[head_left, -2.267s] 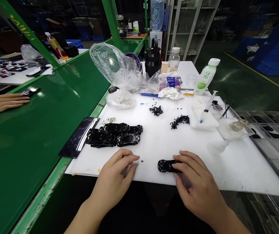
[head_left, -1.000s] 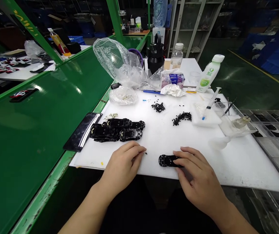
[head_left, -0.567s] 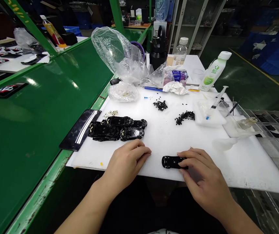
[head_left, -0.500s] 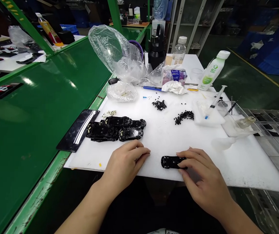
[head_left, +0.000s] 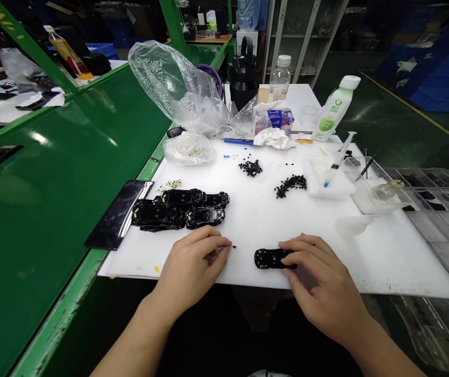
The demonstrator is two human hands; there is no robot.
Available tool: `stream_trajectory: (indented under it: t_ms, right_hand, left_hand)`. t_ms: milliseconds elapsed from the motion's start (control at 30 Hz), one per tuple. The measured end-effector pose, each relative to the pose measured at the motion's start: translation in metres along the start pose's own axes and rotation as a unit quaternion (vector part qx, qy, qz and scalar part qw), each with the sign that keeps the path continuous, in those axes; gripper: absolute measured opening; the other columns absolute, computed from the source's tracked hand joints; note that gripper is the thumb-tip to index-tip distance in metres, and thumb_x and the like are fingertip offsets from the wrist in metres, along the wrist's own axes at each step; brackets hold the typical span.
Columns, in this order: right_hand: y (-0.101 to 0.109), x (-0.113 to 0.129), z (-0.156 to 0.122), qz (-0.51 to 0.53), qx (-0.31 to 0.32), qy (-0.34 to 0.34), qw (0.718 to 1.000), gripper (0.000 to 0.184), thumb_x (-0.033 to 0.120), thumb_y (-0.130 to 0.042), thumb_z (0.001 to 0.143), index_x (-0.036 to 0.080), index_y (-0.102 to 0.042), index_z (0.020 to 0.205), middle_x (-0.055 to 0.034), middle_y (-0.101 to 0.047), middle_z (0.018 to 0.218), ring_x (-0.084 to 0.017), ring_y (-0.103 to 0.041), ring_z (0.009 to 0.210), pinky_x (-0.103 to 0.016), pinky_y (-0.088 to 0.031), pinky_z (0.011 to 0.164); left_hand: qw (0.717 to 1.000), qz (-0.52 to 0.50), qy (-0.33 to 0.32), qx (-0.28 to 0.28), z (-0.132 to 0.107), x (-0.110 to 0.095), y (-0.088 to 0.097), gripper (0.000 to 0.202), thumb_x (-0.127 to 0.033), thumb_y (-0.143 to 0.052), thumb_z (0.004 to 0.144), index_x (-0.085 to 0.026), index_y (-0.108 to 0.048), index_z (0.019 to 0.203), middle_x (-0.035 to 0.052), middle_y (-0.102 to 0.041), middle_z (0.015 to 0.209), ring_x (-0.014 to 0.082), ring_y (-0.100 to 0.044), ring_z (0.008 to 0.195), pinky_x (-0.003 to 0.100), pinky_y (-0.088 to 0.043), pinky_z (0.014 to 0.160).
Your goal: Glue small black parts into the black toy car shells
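My right hand (head_left: 320,277) lies over the right end of a black oblong plastic part (head_left: 269,258) on the white board (head_left: 263,225), fingers curled onto it. My left hand (head_left: 193,264) rests on the board's front edge with its fingertips pressed together beside a tiny black piece (head_left: 234,246). Whether the fingers pinch anything is not visible. A stack of similar black parts (head_left: 179,209) lies just beyond my left hand. Two heaps of small black bits (head_left: 251,167) (head_left: 290,185) sit farther back.
A dark phone (head_left: 119,213) lies at the board's left edge beside the green conveyor (head_left: 51,188). Plastic bags (head_left: 177,94), a black flask (head_left: 243,78), bottles (head_left: 334,110), a syringe (head_left: 336,159) and a clear dish (head_left: 377,196) crowd the back and right. Clear trays (head_left: 436,204) stand at right.
The camera view has drifted slightly. My left fingertips drew back a little from the tiny black piece. My right hand stays on the black part.
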State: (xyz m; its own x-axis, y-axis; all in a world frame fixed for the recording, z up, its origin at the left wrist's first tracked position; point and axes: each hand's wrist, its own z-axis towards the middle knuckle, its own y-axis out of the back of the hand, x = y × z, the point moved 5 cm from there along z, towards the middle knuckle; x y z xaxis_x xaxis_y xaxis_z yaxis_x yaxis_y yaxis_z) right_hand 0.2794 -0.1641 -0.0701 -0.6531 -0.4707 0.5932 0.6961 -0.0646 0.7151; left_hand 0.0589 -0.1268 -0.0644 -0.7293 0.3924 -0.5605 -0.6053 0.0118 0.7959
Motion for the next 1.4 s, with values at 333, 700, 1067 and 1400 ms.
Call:
stream_trajectory:
  t_ms: [333, 700, 1067, 1400]
  right_hand:
    - [0.0, -0.001, 0.0, 0.013, -0.009, -0.003, 1.0, 0.016, 0.009, -0.059, 0.084, 0.022, -0.06, 0.093, -0.0035, -0.066, 0.11, -0.023, -0.053, 0.114, -0.045, -0.049, 0.098]
    - [0.001, -0.001, -0.001, 0.016, -0.015, 0.006, 1.0, 0.019, 0.007, -0.058, 0.083, 0.021, -0.061, 0.094, -0.0046, -0.067, 0.111, -0.024, -0.054, 0.113, -0.046, -0.05, 0.098]
    - [0.003, 0.0, -0.001, 0.039, -0.037, 0.022, 0.998, 0.02, 0.004, -0.058, 0.084, 0.019, -0.06, 0.097, -0.0048, -0.065, 0.109, -0.018, -0.059, 0.106, -0.043, -0.042, 0.111]
    - [0.007, -0.002, -0.006, 0.064, -0.069, 0.035, 0.995, 0.018, 0.006, -0.061, 0.083, 0.018, -0.058, 0.096, -0.0054, -0.066, 0.108, -0.016, -0.061, 0.105, -0.039, -0.045, 0.109]
  left_hand:
    - [0.999, -0.002, 0.015, 0.035, 0.007, 0.0, -0.001, 0.013, -0.025, -0.056, 0.091, -0.022, -0.069, 0.09, 0.0008, -0.063, 0.092, 0.0113, -0.056, 0.065, 0.025, -0.045, 0.059]
    - [0.994, 0.038, 0.002, 0.104, 0.011, -0.007, -0.004, 0.018, -0.026, -0.049, 0.096, -0.024, -0.066, 0.095, -0.0004, -0.062, 0.096, 0.014, -0.059, 0.081, 0.027, -0.045, 0.073]
    - [0.998, 0.019, -0.04, 0.052, 0.002, -0.022, -0.008, 0.014, -0.021, -0.047, 0.096, -0.021, -0.061, 0.095, 0.0012, -0.065, 0.096, 0.0145, -0.061, 0.087, 0.026, -0.046, 0.079]
    - [0.999, 0.005, -0.001, 0.033, 0.005, -0.038, -0.024, 0.013, -0.018, -0.047, 0.096, -0.021, -0.059, 0.096, 0.0002, -0.068, 0.091, 0.0141, -0.063, 0.081, 0.025, -0.048, 0.073]
